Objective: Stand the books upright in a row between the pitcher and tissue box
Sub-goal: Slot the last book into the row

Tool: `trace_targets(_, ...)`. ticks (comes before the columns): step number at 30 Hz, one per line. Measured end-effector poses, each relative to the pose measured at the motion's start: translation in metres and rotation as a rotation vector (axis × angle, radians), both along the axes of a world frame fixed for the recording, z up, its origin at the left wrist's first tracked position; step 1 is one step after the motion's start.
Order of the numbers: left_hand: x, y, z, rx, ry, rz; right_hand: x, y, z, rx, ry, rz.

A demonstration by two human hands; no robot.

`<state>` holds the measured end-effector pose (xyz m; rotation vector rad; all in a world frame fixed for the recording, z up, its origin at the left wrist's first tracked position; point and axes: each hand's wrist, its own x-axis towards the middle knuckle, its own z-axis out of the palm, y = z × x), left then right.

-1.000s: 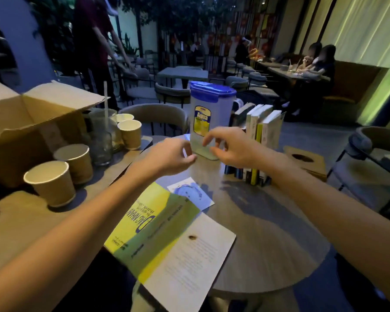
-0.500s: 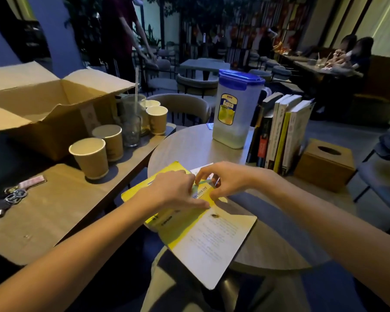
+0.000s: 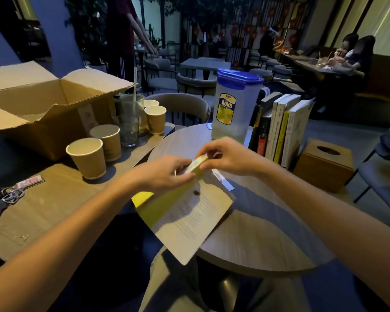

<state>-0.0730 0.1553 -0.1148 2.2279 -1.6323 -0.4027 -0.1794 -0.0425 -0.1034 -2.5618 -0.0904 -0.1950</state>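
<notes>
A yellow-and-white book (image 3: pixel 189 219) tilts up off the round table (image 3: pixel 263 235), its far edge raised. My left hand (image 3: pixel 167 174) and my right hand (image 3: pixel 227 156) both pinch that raised spine edge. Behind them a clear pitcher (image 3: pixel 233 109) with a blue lid stands on the table. To its right, several books (image 3: pixel 279 129) stand upright in a row, leaning slightly. A wooden tissue box (image 3: pixel 324 165) sits right of the row. A small paper slip (image 3: pixel 223 182) lies flat under the book's corner.
On the left table (image 3: pixel 43 212) stand an open cardboard box (image 3: pixel 47 109), several paper cups (image 3: pixel 88 158), glasses (image 3: pixel 128 129) and keys (image 3: pixel 7 199). Chairs (image 3: pixel 182 104) surround the round table. A person (image 3: pixel 124 37) stands behind; others sit at the far right.
My hands came back from the pitcher to the yellow book, took hold of its far edge and lifted it, so the book now tilts up off the table.
</notes>
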Motion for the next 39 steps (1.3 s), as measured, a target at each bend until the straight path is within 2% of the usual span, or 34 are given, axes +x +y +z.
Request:
trace_targets(3, 0.009, 0.003, 0.03, -0.115, 0.047, -0.056, -0.005, 0.001, 0.028, 0.051, -0.14, 0.037)
trace_targets(6, 0.013, -0.001, 0.053, -0.26, 0.113, -0.125, -0.014, -0.009, 0.052, 0.182, -0.261, -0.019)
trace_targets(10, 0.009, -0.025, 0.057, -0.496, 0.214, -0.14, -0.033, -0.039, 0.074, 0.21, -0.165, -0.073)
trace_targets(13, 0.0, -0.053, 0.041, -0.6, 0.331, -0.095, -0.046, -0.059, 0.082, 0.104, -0.144, -0.132)
trace_targets(16, -0.014, -0.076, 0.025, -0.597, 0.516, -0.061, -0.059, -0.069, 0.086, -0.029, -0.141, -0.184)
trace_targets(21, -0.026, -0.098, -0.005, -0.493, 0.552, -0.08, -0.08, -0.085, 0.067, -0.222, -0.048, -0.25)
trace_targets(28, -0.026, -0.108, -0.007, -0.417, 0.325, -0.085, -0.099, -0.095, 0.064, -0.17, 0.034, -0.285)
trace_targets(32, -0.032, -0.11, -0.009, -0.453, 0.372, -0.176, -0.108, -0.099, 0.067, -0.183, 0.051, -0.328)
trace_targets(39, -0.062, -0.142, 0.034, -0.662, 0.443, -0.209, -0.124, -0.112, 0.118, -0.106, -0.108, -0.412)
